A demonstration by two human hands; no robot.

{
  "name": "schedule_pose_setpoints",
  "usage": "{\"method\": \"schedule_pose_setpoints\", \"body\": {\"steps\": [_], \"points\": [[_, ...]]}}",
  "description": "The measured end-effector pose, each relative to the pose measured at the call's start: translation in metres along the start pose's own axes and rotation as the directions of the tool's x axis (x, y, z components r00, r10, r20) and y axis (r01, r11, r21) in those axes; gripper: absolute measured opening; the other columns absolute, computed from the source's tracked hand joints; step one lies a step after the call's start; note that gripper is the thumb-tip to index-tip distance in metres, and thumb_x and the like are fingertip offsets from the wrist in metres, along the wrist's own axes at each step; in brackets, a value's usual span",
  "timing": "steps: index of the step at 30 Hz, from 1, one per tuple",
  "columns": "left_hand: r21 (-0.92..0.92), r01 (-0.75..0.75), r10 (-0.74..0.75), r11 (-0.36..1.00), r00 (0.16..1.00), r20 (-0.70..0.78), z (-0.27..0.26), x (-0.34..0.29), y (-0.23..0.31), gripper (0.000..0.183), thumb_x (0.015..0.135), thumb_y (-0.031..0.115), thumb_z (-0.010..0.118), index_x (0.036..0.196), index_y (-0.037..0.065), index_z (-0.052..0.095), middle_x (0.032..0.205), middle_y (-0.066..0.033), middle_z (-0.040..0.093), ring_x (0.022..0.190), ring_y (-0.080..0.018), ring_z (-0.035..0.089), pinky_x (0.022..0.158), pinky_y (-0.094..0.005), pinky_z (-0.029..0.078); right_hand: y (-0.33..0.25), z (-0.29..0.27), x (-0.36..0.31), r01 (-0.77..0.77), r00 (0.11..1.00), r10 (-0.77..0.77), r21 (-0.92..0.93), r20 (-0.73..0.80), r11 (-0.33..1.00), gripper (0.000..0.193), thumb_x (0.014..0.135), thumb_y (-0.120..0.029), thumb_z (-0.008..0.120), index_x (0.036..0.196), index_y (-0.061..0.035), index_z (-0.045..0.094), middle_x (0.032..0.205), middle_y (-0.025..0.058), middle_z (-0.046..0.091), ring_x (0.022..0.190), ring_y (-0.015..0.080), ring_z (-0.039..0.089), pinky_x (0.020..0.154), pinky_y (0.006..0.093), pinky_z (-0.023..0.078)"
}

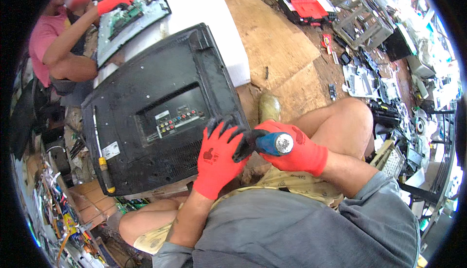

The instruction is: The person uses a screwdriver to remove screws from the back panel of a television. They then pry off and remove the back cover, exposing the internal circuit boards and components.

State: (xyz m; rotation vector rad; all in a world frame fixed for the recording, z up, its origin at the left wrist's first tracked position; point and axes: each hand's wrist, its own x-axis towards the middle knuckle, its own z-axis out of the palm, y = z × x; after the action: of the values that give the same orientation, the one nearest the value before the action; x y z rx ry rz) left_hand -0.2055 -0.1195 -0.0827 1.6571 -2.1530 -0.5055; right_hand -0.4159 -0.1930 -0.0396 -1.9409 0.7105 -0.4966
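Note:
My left hand, in a red glove with black fingertips, lies with fingers spread on the near right edge of a black flat-screen television, back side up. Its thumb is close to the front of the tool in my other hand. My right hand, gloved alike, is wrapped round a blue cylindrical tool handle with a round, pale metallic end. The handle's far end is hidden by my fingers, so its kind is unclear. A long screwdriver with a yellow and black handle lies along the television's left edge.
Across from me, a person with a red-gloved hand works on an opened panel with circuit boards. White foam lies under it. Cardboard, a red and black toolbox and scattered electronic parts cover the floor.

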Motion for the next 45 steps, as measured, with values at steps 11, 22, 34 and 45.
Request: {"method": "schedule_pose_setpoints", "body": {"steps": [11,22,34,45], "points": [[0.024,0.016,-0.016,1.000,0.999,-0.033,0.008,-0.003,-0.001,0.045,0.072,0.030,0.079,0.114,0.016,0.068,0.124,-0.0048,0.064,0.129,-0.0338,0.049,0.114,-0.0566,0.028,0.007,0.013,0.002,0.031,0.999,-0.034,-0.095,-0.022,0.995,0.034,0.077,-0.009,0.074,0.110,-0.0076,0.065,0.098,0.0152,0.066,0.095,0.0368,0.063,0.083,0.0440,0.052],[0.072,-0.011,0.017,0.997,0.996,-0.084,0.011,-0.004,0.002,0.040,0.073,0.032,0.079,0.106,0.012,0.070,0.122,-0.0070,0.064,0.125,-0.0342,0.051,0.112,-0.0550,0.031,0.012,0.023,-0.005,0.057,0.993,-0.069,-0.113,-0.101,0.992,0.036,0.077,-0.007,0.076,0.112,-0.0068,0.067,0.099,0.0144,0.070,0.092,0.0301,0.069,0.080,0.0381,0.054],[0.073,-0.004,0.012,0.997,0.994,-0.108,0.014,-0.001,0.001,0.041,0.072,0.032,0.079,0.106,0.012,0.069,0.121,-0.0068,0.064,0.125,-0.0327,0.052,0.113,-0.0543,0.031,0.010,0.024,-0.006,0.017,0.985,-0.043,-0.152,-0.168,0.988,0.027,0.077,-0.007,0.073,0.103,-0.0071,0.067,0.095,0.0184,0.067,0.090,0.0379,0.066,0.075,0.0422,0.054],[0.027,0.004,-0.001,1.000,0.992,-0.124,0.005,-0.001,0.004,0.052,0.070,0.031,0.082,0.114,0.009,0.065,0.123,-0.0117,0.061,0.122,-0.0343,0.052,0.111,-0.0535,0.033,0.014,0.012,-0.006,-0.041,0.974,0.031,-0.042,-0.225,0.998,0.037,0.077,-0.009,0.075,0.114,-0.0073,0.067,0.093,0.0165,0.069,0.086,0.0323,0.069,0.074,0.0387,0.053]]}}
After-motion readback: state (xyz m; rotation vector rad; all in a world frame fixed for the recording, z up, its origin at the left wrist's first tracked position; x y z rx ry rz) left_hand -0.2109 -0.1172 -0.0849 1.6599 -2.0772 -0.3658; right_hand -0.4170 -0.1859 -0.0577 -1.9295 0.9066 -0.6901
